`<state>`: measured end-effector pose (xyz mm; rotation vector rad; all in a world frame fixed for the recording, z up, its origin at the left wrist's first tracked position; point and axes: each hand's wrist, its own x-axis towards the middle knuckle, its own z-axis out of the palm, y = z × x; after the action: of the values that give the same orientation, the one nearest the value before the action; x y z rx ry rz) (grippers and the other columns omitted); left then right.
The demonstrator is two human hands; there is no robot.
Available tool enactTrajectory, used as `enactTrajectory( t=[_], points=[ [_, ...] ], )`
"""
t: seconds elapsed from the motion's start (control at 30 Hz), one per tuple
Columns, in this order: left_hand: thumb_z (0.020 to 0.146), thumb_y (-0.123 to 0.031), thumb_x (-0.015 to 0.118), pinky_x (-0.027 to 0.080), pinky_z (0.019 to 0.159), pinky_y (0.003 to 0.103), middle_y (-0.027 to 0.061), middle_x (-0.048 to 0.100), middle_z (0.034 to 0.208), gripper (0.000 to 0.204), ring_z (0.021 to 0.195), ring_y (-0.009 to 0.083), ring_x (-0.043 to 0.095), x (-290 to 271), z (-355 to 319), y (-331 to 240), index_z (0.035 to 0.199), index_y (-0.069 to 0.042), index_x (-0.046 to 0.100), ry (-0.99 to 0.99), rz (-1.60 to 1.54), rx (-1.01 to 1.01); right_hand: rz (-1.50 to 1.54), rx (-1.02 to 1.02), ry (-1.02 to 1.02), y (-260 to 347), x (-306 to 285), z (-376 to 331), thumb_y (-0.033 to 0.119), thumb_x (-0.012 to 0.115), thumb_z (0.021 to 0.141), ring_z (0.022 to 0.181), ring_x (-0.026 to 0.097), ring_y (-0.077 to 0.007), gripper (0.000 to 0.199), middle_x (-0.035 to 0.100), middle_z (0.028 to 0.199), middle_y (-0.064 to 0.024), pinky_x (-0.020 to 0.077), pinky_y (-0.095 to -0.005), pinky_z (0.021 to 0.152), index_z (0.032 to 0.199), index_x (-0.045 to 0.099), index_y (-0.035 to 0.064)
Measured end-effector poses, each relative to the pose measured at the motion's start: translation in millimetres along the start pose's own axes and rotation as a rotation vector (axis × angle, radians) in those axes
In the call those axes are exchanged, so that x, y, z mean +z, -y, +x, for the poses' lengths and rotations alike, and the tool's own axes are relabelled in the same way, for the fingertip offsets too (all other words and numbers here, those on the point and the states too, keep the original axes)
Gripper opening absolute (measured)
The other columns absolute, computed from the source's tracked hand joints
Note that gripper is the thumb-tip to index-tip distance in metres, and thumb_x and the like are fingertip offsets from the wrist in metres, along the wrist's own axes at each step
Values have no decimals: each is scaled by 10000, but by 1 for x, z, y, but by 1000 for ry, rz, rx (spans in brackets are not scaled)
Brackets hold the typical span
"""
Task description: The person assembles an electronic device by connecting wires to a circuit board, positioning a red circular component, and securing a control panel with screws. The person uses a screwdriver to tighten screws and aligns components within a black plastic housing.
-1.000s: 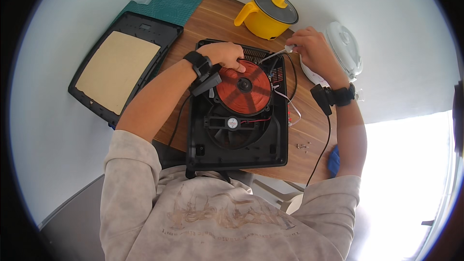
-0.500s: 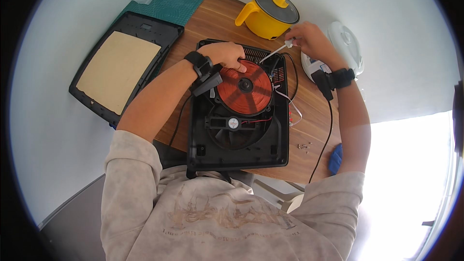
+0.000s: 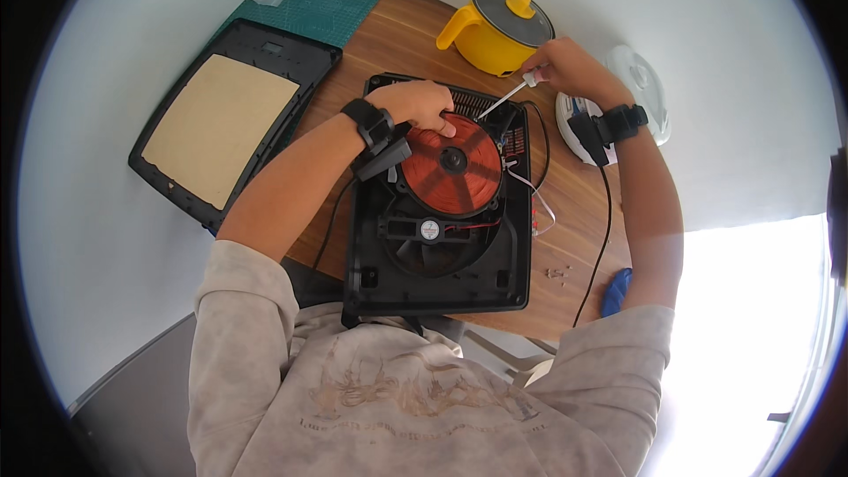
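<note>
An opened black induction cooker base (image 3: 442, 278) lies on the wooden table (image 3: 389, 44), showing its copper coil (image 3: 452, 163) and a fan (image 3: 428, 231). My left hand (image 3: 417, 104) rests on the far edge of the coil, fingers curled over it. My right hand (image 3: 565, 69) grips a screwdriver (image 3: 505, 97) by its pale handle. The shaft slants down left, with its tip at the cooker's far right inner corner.
The cooker's detached glass top (image 3: 225, 128) lies at the left, half off the table. A green cutting mat (image 3: 322, 7), a yellow pot with a lid (image 3: 496, 31), a white round appliance (image 3: 640, 93), loose screws (image 3: 556, 272) and a blue object (image 3: 616, 291) are also on the table.
My right hand has moved away and up toward the yellow pot, tilting the screwdriver flatter. My left hand stays on the coil.
</note>
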<state>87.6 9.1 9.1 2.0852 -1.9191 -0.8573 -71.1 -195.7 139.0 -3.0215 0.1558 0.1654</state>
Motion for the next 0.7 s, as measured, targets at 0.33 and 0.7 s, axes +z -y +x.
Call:
enactTrajectory(
  t=[0.33,0.7],
  points=[
    [900,-459,731,518,922,468,187,709,1103,534,1072,378,663,2,-5,-1,1178,-4,702,-34,-2,-8,-282,165,-4,60,-6,-56,180,642,941,815,691,-393,212,725,843,-190,554,-453,739,1028,785,50],
    [909,-465,717,513,937,467,202,705,1132,544,1089,384,658,2,1,1,1207,-11,696,-16,18,8,-364,229,55,125,-2,-37,235,650,910,880,713,-400,248,719,907,-222,577,-492,774,931,721,-1]
  ],
)
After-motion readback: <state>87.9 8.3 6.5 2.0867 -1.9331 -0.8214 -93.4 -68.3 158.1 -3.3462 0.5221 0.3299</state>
